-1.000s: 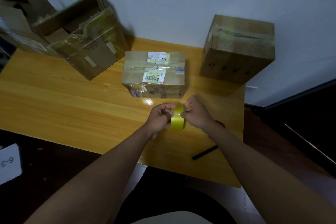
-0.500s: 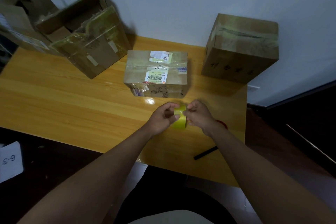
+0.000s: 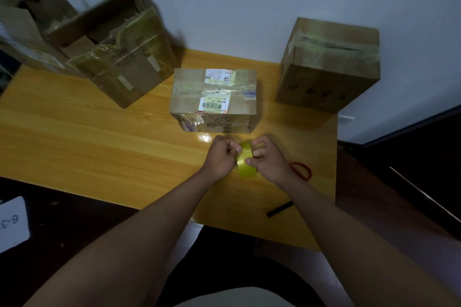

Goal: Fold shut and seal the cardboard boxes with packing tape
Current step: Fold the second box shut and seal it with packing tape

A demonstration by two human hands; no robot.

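- Gripping the tape roll point(image 3: 247, 162) from both sides, the left hand point(image 3: 220, 157) and right hand point(image 3: 268, 159) are holding it just above the table point(image 3: 99, 144), fingers curled and clamped on it.
- The roll is standing on edge between the palms, its axis running hand to hand.
- The left fingertips point(image 3: 234, 149) are picking at the roll's upper face, apparently seeking the tape's free end.
- The small box point(image 3: 214, 97), flaps down, is lying just beyond the hands, directly ahead; both hands are sitting about equally near it.
- Scissors point(image 3: 301, 169) are lying beside the right wrist.
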